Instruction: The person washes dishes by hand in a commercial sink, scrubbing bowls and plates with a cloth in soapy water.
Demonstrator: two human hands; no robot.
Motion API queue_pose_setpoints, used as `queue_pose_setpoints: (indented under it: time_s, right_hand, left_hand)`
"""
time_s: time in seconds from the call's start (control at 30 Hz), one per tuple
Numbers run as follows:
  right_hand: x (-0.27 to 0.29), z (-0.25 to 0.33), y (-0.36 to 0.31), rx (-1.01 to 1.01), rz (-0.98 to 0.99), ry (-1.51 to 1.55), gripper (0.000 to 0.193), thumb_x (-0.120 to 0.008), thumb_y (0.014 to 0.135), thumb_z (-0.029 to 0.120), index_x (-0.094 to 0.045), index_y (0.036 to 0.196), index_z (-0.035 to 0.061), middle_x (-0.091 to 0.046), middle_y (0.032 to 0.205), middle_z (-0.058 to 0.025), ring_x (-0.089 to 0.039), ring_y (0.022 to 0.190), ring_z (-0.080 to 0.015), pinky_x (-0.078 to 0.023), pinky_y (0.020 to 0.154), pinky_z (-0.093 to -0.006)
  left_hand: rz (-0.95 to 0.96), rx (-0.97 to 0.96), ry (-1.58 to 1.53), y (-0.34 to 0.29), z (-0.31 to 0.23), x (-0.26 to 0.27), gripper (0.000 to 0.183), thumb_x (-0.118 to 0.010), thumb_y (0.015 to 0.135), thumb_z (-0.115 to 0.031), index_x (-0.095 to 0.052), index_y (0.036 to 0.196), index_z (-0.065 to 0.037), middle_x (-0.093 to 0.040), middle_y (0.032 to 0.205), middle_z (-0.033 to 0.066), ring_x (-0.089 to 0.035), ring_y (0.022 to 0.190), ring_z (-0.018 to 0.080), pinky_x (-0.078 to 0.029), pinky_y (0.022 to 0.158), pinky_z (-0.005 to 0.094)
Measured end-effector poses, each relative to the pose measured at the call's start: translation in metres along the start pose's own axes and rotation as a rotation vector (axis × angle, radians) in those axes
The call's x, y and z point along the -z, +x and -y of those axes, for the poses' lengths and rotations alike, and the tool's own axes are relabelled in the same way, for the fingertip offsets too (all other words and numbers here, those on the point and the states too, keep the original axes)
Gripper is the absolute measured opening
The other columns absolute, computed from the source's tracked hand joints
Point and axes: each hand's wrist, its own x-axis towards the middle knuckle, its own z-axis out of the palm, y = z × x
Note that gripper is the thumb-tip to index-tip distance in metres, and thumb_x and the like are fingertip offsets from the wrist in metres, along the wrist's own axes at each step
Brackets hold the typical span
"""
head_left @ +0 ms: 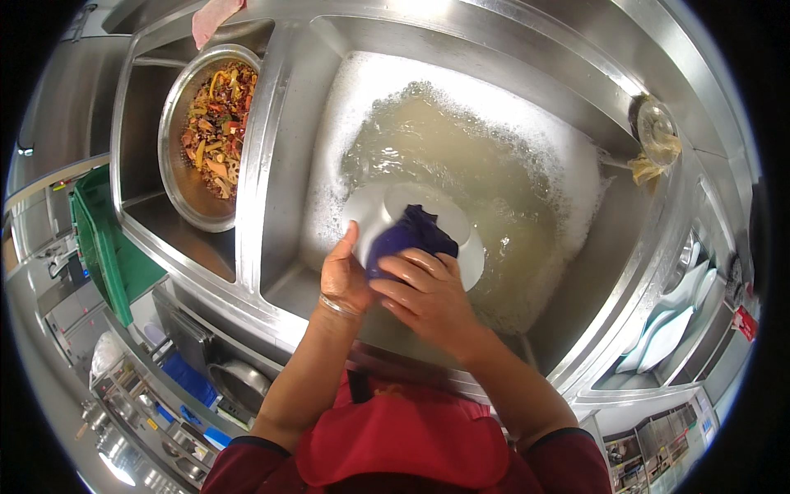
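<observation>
A white bowl (467,253) is turned base up, its round foot showing, over the murky, soapy water in the large sink basin (290,165). My right hand (424,296) presses a wet dark purple cloth (403,239) against the underside of the bowl, fingers bent over the cloth. At the bowl's near left edge is my left hand (344,276), thumb raised along the rim. The other left fingers are hidden under the bowl and behind the cloth, apparently gripping the rim. A thin bracelet (337,306) circles my left wrist.
The smaller left basin holds a metal colander (170,140) of mixed food scraps (218,132). A pink cloth (216,18) hangs over its far rim. A strainer (657,132) sits at the right edge. White dishes (662,333) stand lower right; a green bin (103,247) stands left.
</observation>
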Motion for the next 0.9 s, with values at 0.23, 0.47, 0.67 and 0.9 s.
queue_pose_setpoints:
  time_s: [0.23,0.47,0.67,0.9]
  right_hand:
    - [-0.006,-0.101,-0.095,-0.289,-0.016,0.122,0.027,-0.067,0.071,0.01,-0.062,0.098,0.0125,-0.056,0.112,-0.0087,-0.05,0.104,-0.0314,-0.04,0.089,-0.0418]
    - [-0.076,-0.213,-0.129,-0.943,-0.122,0.405,0.031,-0.07,0.074,0.021,-0.06,0.099,0.0057,-0.061,0.096,-0.0106,-0.059,0.085,-0.0243,-0.048,0.07,-0.0353]
    - [0.015,-0.117,-0.043,-0.965,-0.472,0.731,0.033,-0.072,0.074,0.017,-0.06,0.103,0.0046,-0.064,0.092,-0.0086,-0.059,0.082,-0.0156,-0.049,0.074,-0.0291]
    - [0.04,0.025,-0.002,-0.14,-0.324,0.304,0.033,-0.074,0.07,0.025,-0.063,0.096,0.009,-0.055,0.118,-0.0093,-0.05,0.115,-0.0263,-0.033,0.098,-0.043]
  left_hand:
    - [-0.124,0.013,0.024,0.008,0.003,0.02,0.042,-0.064,0.082,-0.01,-0.05,0.121,-0.006,-0.057,0.114,0.0085,-0.053,0.107,0.0256,-0.042,0.095,0.0431]
    - [-0.158,0.025,0.337,0.009,0.0,0.013,0.047,-0.068,0.072,0.004,-0.054,0.116,-0.005,-0.061,0.106,0.0107,-0.058,0.1,0.0249,-0.047,0.088,0.0428]
    - [-0.008,-0.114,0.473,-0.011,0.01,0.003,0.049,-0.065,0.066,0.011,-0.056,0.112,-0.003,-0.062,0.102,0.0111,-0.059,0.096,0.0266,-0.049,0.084,0.042]
    - [0.386,-0.202,0.564,-0.04,0.005,-0.012,0.047,-0.067,0.068,0.007,-0.056,0.113,-0.004,-0.061,0.104,0.0064,-0.06,0.095,0.0193,-0.049,0.085,0.0336]
